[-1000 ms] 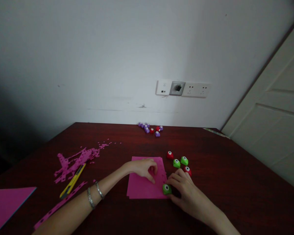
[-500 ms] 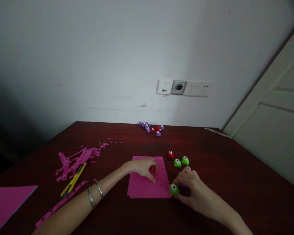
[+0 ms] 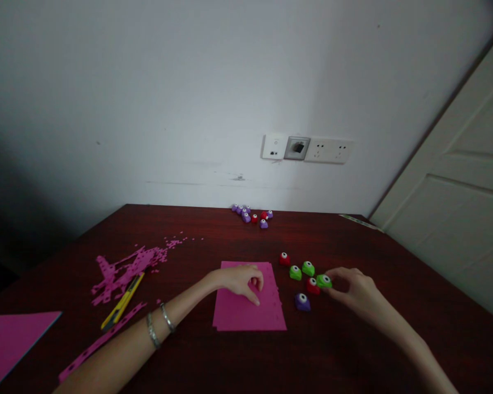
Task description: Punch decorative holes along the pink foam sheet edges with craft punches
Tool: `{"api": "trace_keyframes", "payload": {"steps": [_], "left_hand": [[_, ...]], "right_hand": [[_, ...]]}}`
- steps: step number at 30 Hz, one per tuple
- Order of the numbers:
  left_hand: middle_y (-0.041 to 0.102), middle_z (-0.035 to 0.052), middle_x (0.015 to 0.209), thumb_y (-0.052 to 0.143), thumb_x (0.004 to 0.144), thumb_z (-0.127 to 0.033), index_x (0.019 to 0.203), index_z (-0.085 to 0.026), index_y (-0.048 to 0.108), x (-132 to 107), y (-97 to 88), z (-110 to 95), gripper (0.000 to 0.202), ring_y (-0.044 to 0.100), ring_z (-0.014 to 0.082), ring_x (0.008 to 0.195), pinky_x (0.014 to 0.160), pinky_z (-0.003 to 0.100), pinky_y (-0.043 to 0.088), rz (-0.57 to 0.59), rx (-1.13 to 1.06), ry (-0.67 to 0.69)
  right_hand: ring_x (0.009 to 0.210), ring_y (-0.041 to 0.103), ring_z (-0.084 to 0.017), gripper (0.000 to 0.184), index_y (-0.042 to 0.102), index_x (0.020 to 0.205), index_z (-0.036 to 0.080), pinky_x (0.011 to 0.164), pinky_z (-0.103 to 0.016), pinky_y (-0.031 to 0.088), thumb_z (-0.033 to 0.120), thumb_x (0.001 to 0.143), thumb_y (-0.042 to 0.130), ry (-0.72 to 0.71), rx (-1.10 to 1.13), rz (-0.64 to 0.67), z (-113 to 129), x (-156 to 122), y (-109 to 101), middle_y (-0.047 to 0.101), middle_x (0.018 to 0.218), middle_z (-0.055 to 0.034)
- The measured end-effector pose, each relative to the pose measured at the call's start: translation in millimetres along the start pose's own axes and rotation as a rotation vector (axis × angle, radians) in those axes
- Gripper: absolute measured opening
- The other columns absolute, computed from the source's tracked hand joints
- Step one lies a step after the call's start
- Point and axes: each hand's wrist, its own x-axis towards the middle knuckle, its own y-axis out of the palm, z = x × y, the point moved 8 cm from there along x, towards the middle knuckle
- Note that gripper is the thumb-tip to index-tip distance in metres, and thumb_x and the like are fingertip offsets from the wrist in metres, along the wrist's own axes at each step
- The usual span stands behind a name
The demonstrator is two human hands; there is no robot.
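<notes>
My left hand (image 3: 243,282) rests on a stack of pink paper (image 3: 246,314), with its fingers curled and the thumb apart, holding nothing. Small punched holes run along the right side of the sheets. To the right of the paper, my right hand (image 3: 351,290) pinches a green craft punch (image 3: 324,281) between thumb and fingers, low at the table. Close beside it are a red punch (image 3: 313,285), a purple punch (image 3: 302,302) and two more green punches, one nearer the paper (image 3: 295,272) and one behind (image 3: 308,268). Another red punch (image 3: 285,259) sits farther back.
Several purple and red punches (image 3: 246,217) cluster by the wall. At left lie pink scraps (image 3: 127,268), a yellow utility knife (image 3: 123,302) and a punched pink strip (image 3: 94,347). A larger pink sheet (image 3: 16,342) lies at the table's left. Sockets (image 3: 326,150) are on the wall.
My right hand has moved right and away from the paper's edge, carrying the green punch to the other punches. The purple punch is now uncovered. My left hand stays on the paper.
</notes>
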Motion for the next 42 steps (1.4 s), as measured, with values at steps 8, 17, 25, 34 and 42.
{"api": "trace_keyframes", "payload": {"steps": [8, 17, 25, 34, 42], "left_hand": [[0.053, 0.0013, 0.091, 0.075, 0.063, -0.037, 0.083, -0.018, 0.056, 0.0, 1.3, 3.8, 0.034, 0.049, 0.0144, 0.081, 0.068, 0.023, 0.036, -0.002, 0.005, -0.007], [0.053, 0.0017, 0.090, 0.074, 0.064, -0.038, 0.084, -0.017, 0.056, -1.4, 1.1, 2.6, 0.034, 0.048, 0.0143, 0.080, 0.067, 0.023, 0.037, 0.000, 0.008, 0.010], [0.054, 0.0014, 0.089, 0.075, 0.063, -0.035, 0.082, -0.018, 0.057, -1.7, 1.2, 1.6, 0.032, 0.048, 0.0147, 0.082, 0.072, 0.024, 0.037, -0.016, 0.018, 0.032], [0.057, 0.0008, 0.077, 0.063, 0.075, -0.037, 0.077, -0.016, 0.061, -6.1, -13.2, -8.6, 0.021, 0.050, 0.0110, 0.070, 0.064, 0.022, 0.038, -0.094, -0.138, 0.046], [0.061, 0.0000, 0.075, 0.063, 0.072, -0.026, 0.084, -0.015, 0.061, -13.8, -103.0, 20.7, 0.016, 0.055, 0.0112, 0.070, 0.067, 0.022, 0.043, -0.777, -0.121, -0.189]], "right_hand": [[0.092, 0.062, -0.029, 0.023, 0.069, 0.082, 0.027, 0.075, -0.035, 0.046, 0.040, 0.065, 0.063, 0.141, -0.001, 0.095, -28.6, 4.3, 13.1, 0.071, 0.092, -0.0024], [0.085, 0.064, -0.026, 0.019, 0.069, 0.081, 0.027, 0.070, -0.033, 0.044, 0.034, 0.064, 0.064, 0.215, -0.094, 0.159, -38.6, 3.0, 24.5, 0.071, 0.085, -0.0012], [0.080, 0.065, -0.024, 0.024, 0.067, 0.082, 0.026, 0.069, -0.031, 0.045, 0.041, 0.064, 0.063, 0.205, 0.015, 0.176, -38.2, -0.9, 26.2, 0.071, 0.083, -0.0029], [0.067, 0.062, -0.021, 0.047, 0.062, 0.070, 0.020, 0.064, -0.029, 0.044, 0.060, 0.079, 0.037, 0.290, 0.133, 0.171, -69.5, 1.7, 13.5, 0.067, 0.069, -0.0061], [0.067, 0.063, -0.022, 0.031, 0.059, 0.066, 0.021, 0.060, -0.028, 0.042, 0.043, 0.080, 0.043, 0.336, 0.016, 0.190, -102.1, 2.2, 29.7, 0.068, 0.069, -0.0065]]}}
